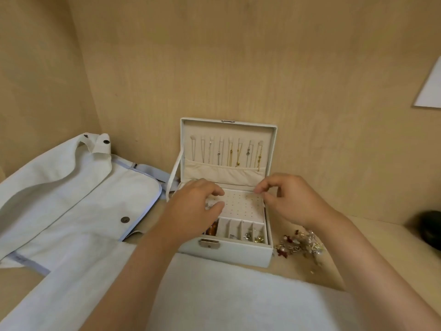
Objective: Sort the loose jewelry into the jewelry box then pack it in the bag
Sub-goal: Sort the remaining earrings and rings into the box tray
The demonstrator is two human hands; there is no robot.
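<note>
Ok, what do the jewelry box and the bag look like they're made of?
Jewelry box: smooth pale shell with a faint sheen, likely faux leather. Its lining is matte cream, probably velvet-like fabric, and the clasp is shiny metal. Bag: pale matte cloth, seemingly cotton canvas, since it folds and creases softly. Its snap is dark and looks metallic.

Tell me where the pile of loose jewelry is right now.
In the head view, the pile of loose jewelry lies on the tabletop at lower right, just to the right of the open jewelry box, near its front corner.
</note>
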